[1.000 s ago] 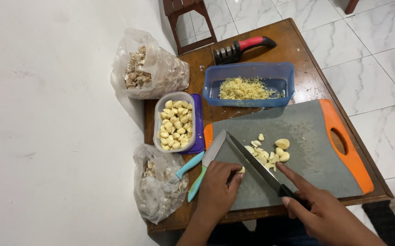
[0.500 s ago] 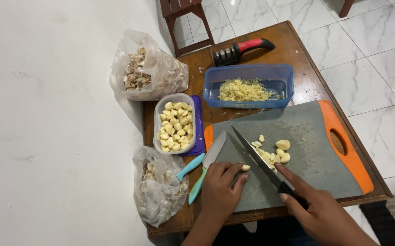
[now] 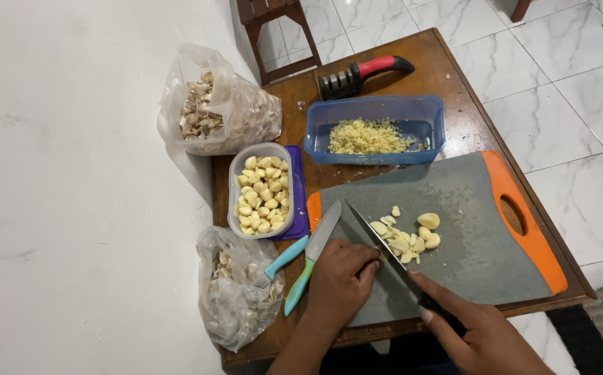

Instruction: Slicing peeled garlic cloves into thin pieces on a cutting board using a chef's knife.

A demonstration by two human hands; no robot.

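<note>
At the far left, a clear plastic bag of garlic skins (image 3: 215,107) sat at the table's back corner, and a second crumpled bag of peelings (image 3: 235,295) lay at the near corner. Between them stood a clear tub of peeled garlic cloves (image 3: 261,189), pale yellow and whole, resting on its purple lid (image 3: 297,191). Just right of the lower bag, two teal-handled knives (image 3: 300,267) lay side by side, their blades reaching onto the edge of the grey cutting board (image 3: 468,208) with its orange rim.

The left hand (image 3: 340,281) rested on the board's near left part, fingers curled together and pressed down; whatever lay under the fingertips was hidden, so I could not tell whether it pinned a clove. Directly to its right ran the chef's knife (image 3: 378,243), its dark blade angled from the near right up toward the far left, edge down on the board. The garlic on the board (image 3: 409,236) lay just right of the blade: a loose cluster of pale, cream-coloured slices and halves, with two fuller cloves at the right edge.

Behind the board sat a blue container of minced garlic (image 3: 371,135), and behind that a black and red knife sharpener (image 3: 364,75). At the lower right, the right hand (image 3: 482,337) was closed around the knife's black handle, forefinger stretched along it.
</note>
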